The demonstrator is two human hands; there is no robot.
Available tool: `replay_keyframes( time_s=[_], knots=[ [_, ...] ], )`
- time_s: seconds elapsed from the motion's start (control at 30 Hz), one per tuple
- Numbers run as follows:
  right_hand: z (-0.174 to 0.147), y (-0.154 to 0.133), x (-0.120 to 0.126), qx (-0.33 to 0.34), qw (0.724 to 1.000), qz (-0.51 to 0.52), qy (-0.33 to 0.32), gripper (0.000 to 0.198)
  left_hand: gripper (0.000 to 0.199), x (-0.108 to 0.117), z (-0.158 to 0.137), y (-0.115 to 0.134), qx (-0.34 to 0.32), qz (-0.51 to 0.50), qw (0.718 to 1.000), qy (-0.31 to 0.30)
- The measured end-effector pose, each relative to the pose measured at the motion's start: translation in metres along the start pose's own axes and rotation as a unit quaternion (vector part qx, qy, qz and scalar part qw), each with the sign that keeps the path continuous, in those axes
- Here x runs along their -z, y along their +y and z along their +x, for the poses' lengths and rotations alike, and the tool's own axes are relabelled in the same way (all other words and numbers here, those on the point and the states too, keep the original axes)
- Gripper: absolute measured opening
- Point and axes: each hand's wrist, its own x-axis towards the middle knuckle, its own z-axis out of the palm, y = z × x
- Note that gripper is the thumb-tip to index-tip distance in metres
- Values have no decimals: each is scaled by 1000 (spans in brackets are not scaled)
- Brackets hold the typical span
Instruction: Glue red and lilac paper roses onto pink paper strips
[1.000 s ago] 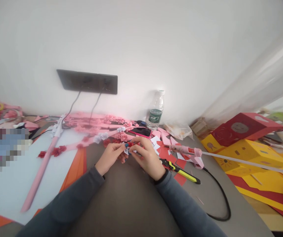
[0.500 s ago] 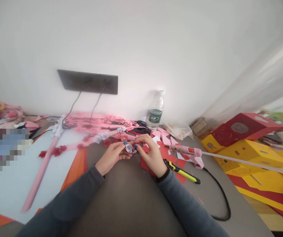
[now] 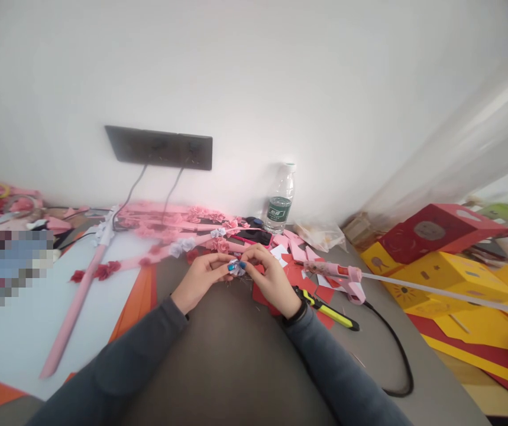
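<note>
A small pale lilac paper flower (image 3: 236, 269) is pinched between my two hands above the table. My left hand (image 3: 203, 279) grips it from the left, thumb and fingers closed on its edge. From the right, my right hand (image 3: 272, 280) holds it with thumb and forefinger, the blue-painted thumbnails nearly meeting over it. Behind the hands lie pink paper strips (image 3: 160, 255) bearing pink, red and pale paper flowers. Cut pieces of red paper (image 3: 295, 276) lie beside and partly under my right hand. The flower's underside is hidden by my fingers.
A pink glue gun (image 3: 340, 272) with a long glue stick lies at right, its cable (image 3: 407, 355) looping forward. Nearby are a yellow-black cutter (image 3: 336, 313), a phone (image 3: 256, 238) and a water bottle (image 3: 280, 204). Yellow boxes (image 3: 453, 278) stand right; a pink paper tube (image 3: 74, 313) lies left.
My fingertips have closed further over the pale flower, which now shows less of its spiral face and looks turned. My right hand has shifted slightly left, uncovering more of the phone.
</note>
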Motion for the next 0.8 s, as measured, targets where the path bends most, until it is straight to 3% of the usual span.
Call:
replay_keyframes(
  time_s=[0.17, 0.37, 0.53, 0.8],
  knots=[
    [2, 2, 5, -91, 983, 147, -61, 27, 44, -3, -1, 5, 22, -27, 999, -2],
    [-1, -5, 2, -200, 919, 336, -57, 33, 43, -5, -3, 9, 32, -38, 999, -18],
    [-1, -4, 4, -216, 900, 374, -66, 32, 43, -6, -4, 10, 34, -33, 999, -22],
    [-1, -1, 3, -202, 907, 365, -58, 31, 41, -5, -4, 10, 29, -42, 998, -44]
  ],
)
